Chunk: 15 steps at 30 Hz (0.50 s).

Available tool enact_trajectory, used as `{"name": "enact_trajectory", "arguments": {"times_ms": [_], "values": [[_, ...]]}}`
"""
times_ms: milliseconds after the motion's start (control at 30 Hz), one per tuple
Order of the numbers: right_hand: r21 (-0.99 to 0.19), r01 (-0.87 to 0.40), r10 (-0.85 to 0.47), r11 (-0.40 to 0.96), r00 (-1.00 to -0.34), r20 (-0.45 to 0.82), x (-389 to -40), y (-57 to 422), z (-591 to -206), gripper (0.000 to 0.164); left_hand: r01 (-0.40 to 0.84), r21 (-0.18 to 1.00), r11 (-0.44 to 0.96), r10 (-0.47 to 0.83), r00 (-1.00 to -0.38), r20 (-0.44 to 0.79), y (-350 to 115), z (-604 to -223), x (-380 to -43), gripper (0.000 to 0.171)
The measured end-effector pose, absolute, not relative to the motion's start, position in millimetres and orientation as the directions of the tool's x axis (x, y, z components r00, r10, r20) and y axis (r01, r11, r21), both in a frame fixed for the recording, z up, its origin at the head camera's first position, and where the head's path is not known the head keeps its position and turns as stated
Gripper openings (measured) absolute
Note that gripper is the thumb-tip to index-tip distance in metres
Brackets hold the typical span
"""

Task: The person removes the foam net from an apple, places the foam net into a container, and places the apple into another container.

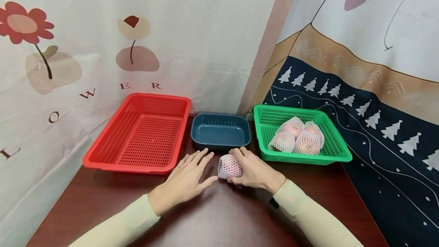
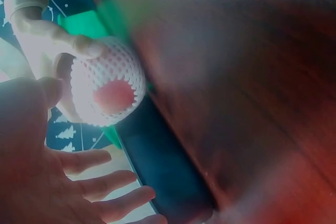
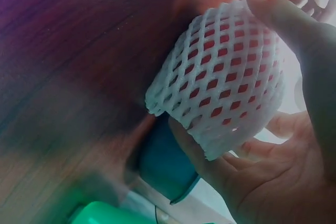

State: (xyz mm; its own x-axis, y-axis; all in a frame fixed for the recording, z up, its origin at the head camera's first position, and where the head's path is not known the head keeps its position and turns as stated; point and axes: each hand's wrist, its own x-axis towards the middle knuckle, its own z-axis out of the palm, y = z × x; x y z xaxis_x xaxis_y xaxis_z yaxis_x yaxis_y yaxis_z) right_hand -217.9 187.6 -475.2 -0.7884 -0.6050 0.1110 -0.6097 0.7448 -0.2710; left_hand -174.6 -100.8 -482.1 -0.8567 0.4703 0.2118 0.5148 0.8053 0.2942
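Observation:
A round reddish fruit in a white foam net stands on the table in front of the blue container. My right hand grips it from the right side, thumb and fingers curved round the net in the right wrist view. Through the open end of the net, the left wrist view shows the fruit's bare red skin. To the left of it, my left hand holds nothing, its fingers spread and the thumb pointing toward the fruit. Part of the netted fruit is covered by the right hand's fingers.
A red basket with no contents stands at the left, and a dark blue container sits between it and a green basket. Several netted fruits lie in the green basket. A printed curtain hangs right behind them.

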Motion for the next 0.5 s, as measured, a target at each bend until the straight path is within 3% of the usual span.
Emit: {"name": "enact_trajectory", "arguments": {"times_ms": [233,500], "values": [[-0.300,-0.557,-0.567,0.774,-0.821,0.062,-214,192,-468,0.100,0.515,0.306,0.800,0.464,-0.856,0.229,-101,-485,-173,0.076],[-0.319,-0.592,-0.599,0.741,-0.796,0.085,-216,200,-469,0.101,0.525,0.325,0.787,0.465,-0.850,0.248,-98,-489,-172,0.070]]}}
